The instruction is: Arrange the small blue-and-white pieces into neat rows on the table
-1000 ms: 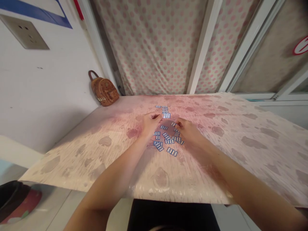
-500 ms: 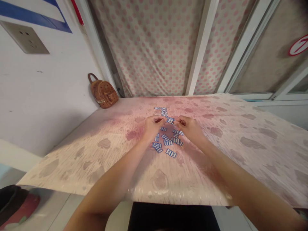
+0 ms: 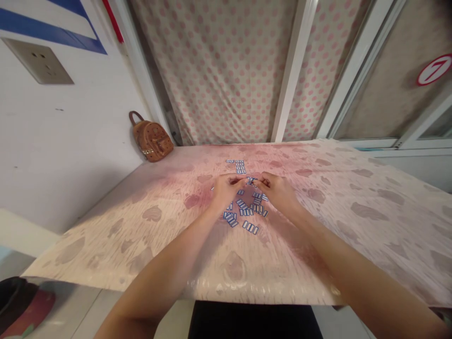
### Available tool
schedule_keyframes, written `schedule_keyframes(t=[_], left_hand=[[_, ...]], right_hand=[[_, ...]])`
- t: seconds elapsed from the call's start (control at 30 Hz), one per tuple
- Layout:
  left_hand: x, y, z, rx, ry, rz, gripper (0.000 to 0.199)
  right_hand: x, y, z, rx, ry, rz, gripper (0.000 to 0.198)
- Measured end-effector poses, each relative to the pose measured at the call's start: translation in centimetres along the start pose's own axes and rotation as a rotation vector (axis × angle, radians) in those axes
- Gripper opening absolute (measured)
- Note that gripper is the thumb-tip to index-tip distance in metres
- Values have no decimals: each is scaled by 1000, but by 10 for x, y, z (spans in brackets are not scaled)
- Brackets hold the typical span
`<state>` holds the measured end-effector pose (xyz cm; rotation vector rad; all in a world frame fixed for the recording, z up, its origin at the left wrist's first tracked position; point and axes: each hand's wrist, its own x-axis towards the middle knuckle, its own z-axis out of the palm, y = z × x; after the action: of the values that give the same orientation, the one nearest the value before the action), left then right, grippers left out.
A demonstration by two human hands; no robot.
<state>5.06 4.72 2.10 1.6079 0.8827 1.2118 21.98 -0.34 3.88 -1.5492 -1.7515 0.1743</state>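
My left hand [image 3: 224,190] and my right hand [image 3: 277,189] face each other over the middle of the table, fingers pinched. Between their fingertips is a small blue-and-white striped strip [image 3: 251,181], partly hidden by the fingers. Just nearer to me lies a loose scatter of similar strips, some overlapping, among them a front strip [image 3: 250,228] and a strip at the left [image 3: 231,219]. Beyond my hands, several strips form a neat column [image 3: 240,167], with one more strip [image 3: 230,161] to the left of its top.
A patterned cloth [image 3: 235,266] covers the table. A small brown backpack [image 3: 152,140] leans against the wall at the back left corner. A dotted curtain [image 3: 226,70] and sliding door frames stand behind the far edge. A dark and red container [image 3: 24,306] is on the floor at left.
The view has tilted slightly. Both hands stay pinched together at nearly the same place, and the strip between them is more covered by the fingers now.
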Motion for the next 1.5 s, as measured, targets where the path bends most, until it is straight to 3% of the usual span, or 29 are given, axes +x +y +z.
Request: schedule_keyframes(t=[0.3, 0.4, 0.47, 0.7, 0.87, 1.07, 1.5], left_hand=[[2, -1, 0, -34, 22, -29, 17], [3, 0, -1, -98, 29, -78, 17], [4, 0, -2, -130, 28, -107, 19], [4, 2, -3, -187, 17, -168, 19], [1, 6, -4, -208, 27, -159, 21], [0, 6, -4, -224, 12, -164, 20], [2, 1, -3, -119, 7, -151, 14]], right_hand=[[0, 2, 1, 51, 12, -20, 12], [1, 3, 1, 46, -10, -118, 37], [2, 4, 1, 11, -41, -187, 41], [0, 0, -3, -51, -46, -233, 24], [1, 2, 1, 161, -36, -110, 21], [9, 13, 6, 509, -130, 49, 24], [8, 17, 13, 486, -115, 75, 23]])
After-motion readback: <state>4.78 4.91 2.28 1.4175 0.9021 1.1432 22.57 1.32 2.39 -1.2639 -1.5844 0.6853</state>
